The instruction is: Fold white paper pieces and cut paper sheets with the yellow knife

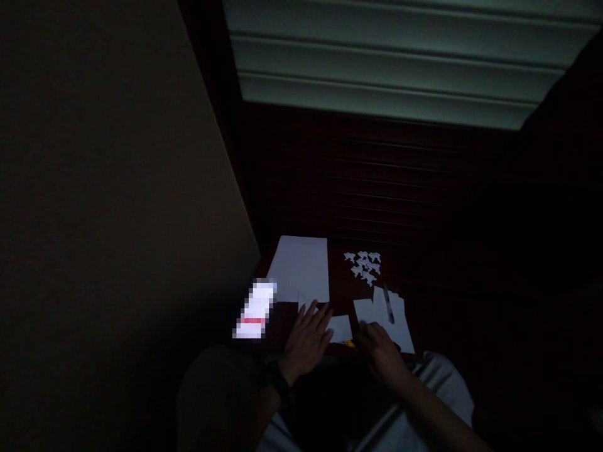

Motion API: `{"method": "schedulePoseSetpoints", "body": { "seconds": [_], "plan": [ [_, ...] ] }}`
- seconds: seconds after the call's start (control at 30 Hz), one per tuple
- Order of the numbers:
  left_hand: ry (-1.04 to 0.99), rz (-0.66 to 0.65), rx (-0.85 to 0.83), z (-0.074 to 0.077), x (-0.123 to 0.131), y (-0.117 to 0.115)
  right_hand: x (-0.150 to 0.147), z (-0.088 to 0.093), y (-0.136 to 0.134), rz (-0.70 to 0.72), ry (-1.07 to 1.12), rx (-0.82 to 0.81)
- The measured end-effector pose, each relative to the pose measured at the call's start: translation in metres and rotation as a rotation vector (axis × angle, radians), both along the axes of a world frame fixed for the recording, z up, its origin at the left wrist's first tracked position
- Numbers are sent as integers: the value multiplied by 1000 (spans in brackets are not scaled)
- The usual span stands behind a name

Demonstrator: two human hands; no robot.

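Observation:
In the dim head view, my left hand (308, 336) lies with its fingers spread on the near part of the table, over a small white piece of paper (305, 301). Another small white sheet (340, 328) lies between my hands. My right hand (377, 348) is curled at the table's near edge, by a yellow object (349, 343) whose shape is unclear. Its fingers bend downward and hide what they may hold. Beneath and beyond that hand are white sheets (399, 323) with a pen (389, 304) on them.
A stack of white paper (301, 267) lies at the back left. Several small white folded paper shapes (365, 265) are grouped at the back right. A bright pixelated screen (255, 311) is at the left edge. A wall (202, 188) rises on the left.

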State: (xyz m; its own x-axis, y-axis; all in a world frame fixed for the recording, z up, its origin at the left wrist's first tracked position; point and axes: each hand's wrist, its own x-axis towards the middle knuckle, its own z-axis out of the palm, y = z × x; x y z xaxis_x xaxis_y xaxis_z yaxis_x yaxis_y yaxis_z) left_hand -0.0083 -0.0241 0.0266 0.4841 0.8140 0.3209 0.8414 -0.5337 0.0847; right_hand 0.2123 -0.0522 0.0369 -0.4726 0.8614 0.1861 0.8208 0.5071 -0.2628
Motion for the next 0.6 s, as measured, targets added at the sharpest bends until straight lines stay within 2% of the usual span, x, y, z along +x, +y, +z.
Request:
{"method": "schedulePoseSetpoints", "body": {
  "seconds": [0.2, 0.6],
  "plan": [
    [-5, -9, -3, 3, -1, -1, 0, -1, -5, -8, 8, 15],
    [-25, -25, -36, 0, -3, 0, 10, -3, -11, -25, -26, -23]
  ]
}}
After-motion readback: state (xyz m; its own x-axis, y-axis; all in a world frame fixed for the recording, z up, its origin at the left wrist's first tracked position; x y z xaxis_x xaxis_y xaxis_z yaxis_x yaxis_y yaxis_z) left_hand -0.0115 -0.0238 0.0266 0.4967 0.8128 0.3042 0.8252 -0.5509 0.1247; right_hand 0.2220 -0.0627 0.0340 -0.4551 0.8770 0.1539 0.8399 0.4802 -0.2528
